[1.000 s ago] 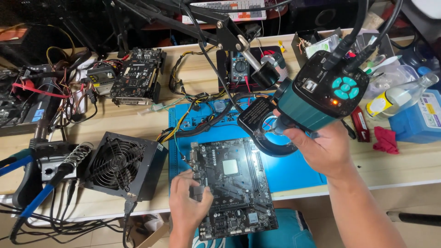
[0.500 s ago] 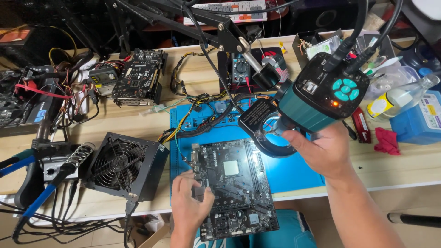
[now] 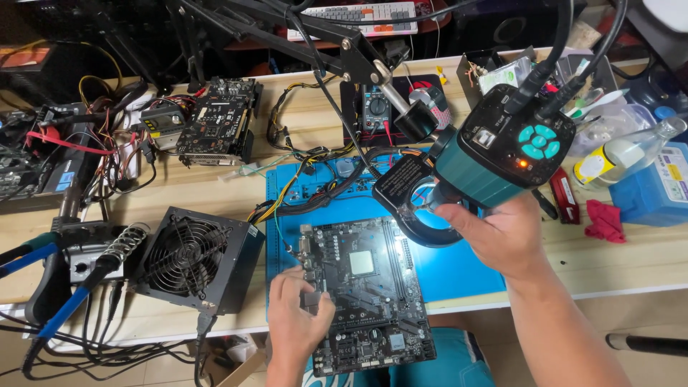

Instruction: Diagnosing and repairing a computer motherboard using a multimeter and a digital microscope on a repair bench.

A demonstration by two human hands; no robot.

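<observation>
**A:** What can't you make out from here?

**B:** Mostly the near edge. My left hand (image 3: 297, 326) lies over the left near part of the motherboard (image 3: 365, 297), so the connectors under the palm are hidden, and the board's near end hangs past the table edge (image 3: 179, 326). The fingers are curled down on the board's left rim, pressing it rather than pinching anything. My right hand (image 3: 502, 236) is closed around the underside of the teal microscope camera (image 3: 498, 154); the fingertips disappear behind its ring light (image 3: 423, 215), so I can't see how far they wrap.

**A:** And where is the board?

**B:** On the blue work mat (image 3: 459, 269), middle of the bench, the socket facing up. The ring light hovers over the board's far right corner and covers part of the mat behind it.

**A:** What's around it?

**B:** A black power supply (image 3: 197, 261) with its fan grille up sits just left of the board, its cables running across the mat's far side. Farther left, a soldering iron stand (image 3: 122, 247). At the far side, a graphics card (image 3: 218, 122) and a multimeter (image 3: 374, 104), partly blocked by the black boom arm (image 3: 301, 39). To the right, a clear bottle (image 3: 627, 150) and a red cloth (image 3: 604, 220).
</observation>
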